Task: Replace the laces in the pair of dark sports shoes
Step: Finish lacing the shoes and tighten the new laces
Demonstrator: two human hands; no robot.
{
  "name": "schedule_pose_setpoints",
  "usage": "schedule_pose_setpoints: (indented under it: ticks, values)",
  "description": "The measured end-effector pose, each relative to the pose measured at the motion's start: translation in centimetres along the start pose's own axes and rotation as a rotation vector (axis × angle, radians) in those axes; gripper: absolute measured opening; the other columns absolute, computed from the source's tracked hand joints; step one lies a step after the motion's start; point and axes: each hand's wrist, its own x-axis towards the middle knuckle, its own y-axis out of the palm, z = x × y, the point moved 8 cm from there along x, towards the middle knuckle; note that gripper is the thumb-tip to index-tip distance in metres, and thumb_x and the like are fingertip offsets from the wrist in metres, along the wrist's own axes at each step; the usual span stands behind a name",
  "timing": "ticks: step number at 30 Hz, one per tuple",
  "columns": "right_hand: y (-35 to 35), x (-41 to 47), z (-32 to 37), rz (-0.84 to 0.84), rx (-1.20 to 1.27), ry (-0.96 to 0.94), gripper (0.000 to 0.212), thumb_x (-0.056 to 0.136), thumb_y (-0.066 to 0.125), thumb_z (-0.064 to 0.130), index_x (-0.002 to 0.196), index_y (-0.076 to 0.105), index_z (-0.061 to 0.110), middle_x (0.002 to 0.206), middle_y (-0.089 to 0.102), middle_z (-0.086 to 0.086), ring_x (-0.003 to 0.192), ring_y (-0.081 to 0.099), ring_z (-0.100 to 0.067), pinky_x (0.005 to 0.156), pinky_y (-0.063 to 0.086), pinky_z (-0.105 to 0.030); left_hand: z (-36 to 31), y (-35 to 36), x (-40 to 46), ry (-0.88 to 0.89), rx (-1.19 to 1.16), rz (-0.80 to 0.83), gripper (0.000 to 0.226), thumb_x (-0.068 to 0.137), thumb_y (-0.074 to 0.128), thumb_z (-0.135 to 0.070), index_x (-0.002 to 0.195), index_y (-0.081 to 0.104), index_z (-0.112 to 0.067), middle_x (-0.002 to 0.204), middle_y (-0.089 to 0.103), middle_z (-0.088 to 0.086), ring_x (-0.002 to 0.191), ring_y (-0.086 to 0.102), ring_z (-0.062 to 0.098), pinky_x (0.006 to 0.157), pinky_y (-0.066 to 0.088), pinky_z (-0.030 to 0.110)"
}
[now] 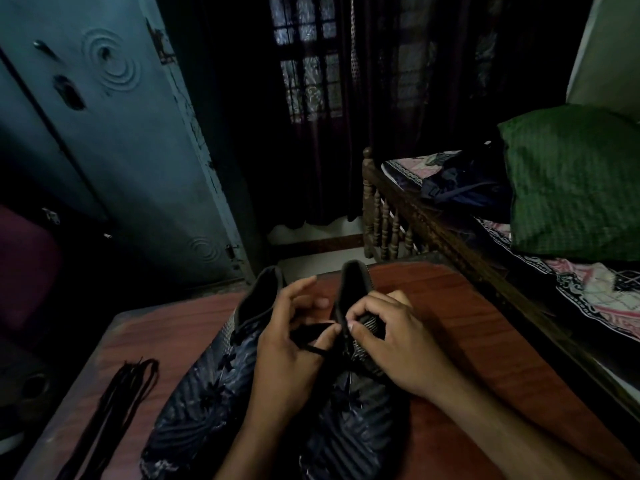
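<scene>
On the worktop point(450, 306), the right shoe point(356, 393) points toe-first at the person, its lace point(311, 332) running leftward from the eyelets, pinched by the left hand point(294, 344), while the right hand point(391, 337) grips the collar.

Matt, ribbed dark shoes point(207, 393) sit on a smooth reddish wood-look table point(467, 341); the lace point(311, 332) looks woven.

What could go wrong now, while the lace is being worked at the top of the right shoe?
The room is dim and the lace is black on a dark right shoe, so an eyelet could be missed. The left hand only pinches the lace; it could slip. The spare laces lie near the table edge and might get knocked off.
</scene>
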Motion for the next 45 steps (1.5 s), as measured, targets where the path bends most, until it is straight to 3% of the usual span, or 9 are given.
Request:
schedule_pose_setpoints:
  ticks: [10,17,21,25,29,32,35,38,45]
  values:
    - [-2.3,0.5,-1.6,-0.164,0.239,0.186,0.012,0.099,0.059,0.018,0.088,0.062,0.022,0.082,0.070,0.012,0.077,0.064,0.001,0.066,0.044,-0.012,-0.5,1.3,-0.5,0.092,0.082,0.174,0.065,0.080,0.055,0.002,0.134,0.061,-0.034,0.127,0.066,-0.011,0.114,0.063,0.018,0.091,0.052,0.022]
    - [-3.9,1.2,-4.6,-0.318,1.003,0.451,0.014,0.108,0.041,0.018,0.101,0.051,0.011,0.096,0.076,-0.016,0.081,0.072,-0.030,0.067,0.056,-0.033,0.9,1.1,-0.1,0.055,0.112,0.167,0.089,0.074,0.042,0.029,0.129,0.061,-0.038,0.123,0.068,-0.014,0.109,0.063,0.018,0.086,0.053,0.023]
    - [-3.7,1.0,-6.0,-0.352,1.212,0.519,0.018,0.108,0.036,0.019,0.093,0.046,0.017,0.065,0.059,-0.008,0.061,0.064,-0.025,0.063,0.056,-0.037,0.9,1.1,-0.3,0.055,0.133,0.147,0.086,0.076,0.044,0.028,0.129,0.059,-0.038,0.121,0.068,-0.017,0.108,0.063,0.015,0.087,0.051,0.019]
    - [-4.1,1.2,-6.3,-0.343,0.954,0.446,0.022,0.107,0.041,0.019,0.087,0.049,0.021,0.060,0.039,0.005,0.046,0.034,-0.009,0.050,0.038,-0.030,0.6,1.1,-0.3,0.060,0.146,0.140,0.086,0.077,0.045,0.027,0.130,0.057,-0.039,0.120,0.068,-0.020,0.106,0.062,0.013,0.087,0.052,0.023]
    - [-4.1,1.6,-3.1,-0.023,0.123,0.092,0.013,0.097,0.062,0.036,0.089,0.062,0.027,0.078,0.066,0.011,0.071,0.062,-0.002,0.072,0.049,-0.026,0.4,1.2,-0.2,0.050,0.142,0.140,0.083,0.079,0.046,0.027,0.130,0.058,-0.037,0.119,0.069,-0.022,0.104,0.062,0.011,0.086,0.052,0.018]
    - [-2.7,1.2,-2.2,0.202,0.111,0.062,0.015,0.087,0.076,0.036,0.085,0.065,0.026,0.060,0.058,0.009,0.055,0.051,-0.003,0.058,0.043,-0.021,0.4,1.3,-0.3,0.047,0.138,0.140,0.078,0.081,0.048,0.025,0.132,0.058,-0.034,0.119,0.069,-0.021,0.103,0.063,0.011,0.086,0.051,0.017]
    - [-4.3,1.6,-2.7,0.120,0.137,0.073,0.014,0.086,0.078,0.028,0.075,0.070,0.026,0.056,0.053,0.015,0.053,0.046,0.001,0.056,0.036,-0.017,0.4,1.2,-0.2,0.040,0.135,0.139,0.079,0.080,0.047,0.024,0.131,0.057,-0.035,0.119,0.069,-0.022,0.102,0.062,0.011,0.086,0.052,0.019]
    - [-4.7,2.0,-4.0,0.109,0.121,0.129,0.016,0.094,0.068,0.030,0.079,0.068,0.023,0.072,0.064,0.018,0.068,0.055,0.004,0.065,0.042,-0.014,0.4,1.2,-0.3,0.036,0.135,0.141,0.079,0.079,0.047,0.024,0.131,0.057,-0.036,0.118,0.069,-0.022,0.103,0.062,0.011,0.087,0.052,0.018]
    - [-2.0,1.0,-7.9,-0.276,1.101,0.555,0.032,0.109,0.034,0.022,0.091,0.055,0.007,0.085,0.070,-0.018,0.077,0.068,-0.029,0.070,0.052,-0.037,0.8,1.2,-0.2,0.014,0.114,0.133,0.080,0.078,0.047,0.023,0.127,0.060,-0.039,0.118,0.070,-0.019,0.104,0.061,0.011,0.087,0.048,0.013]
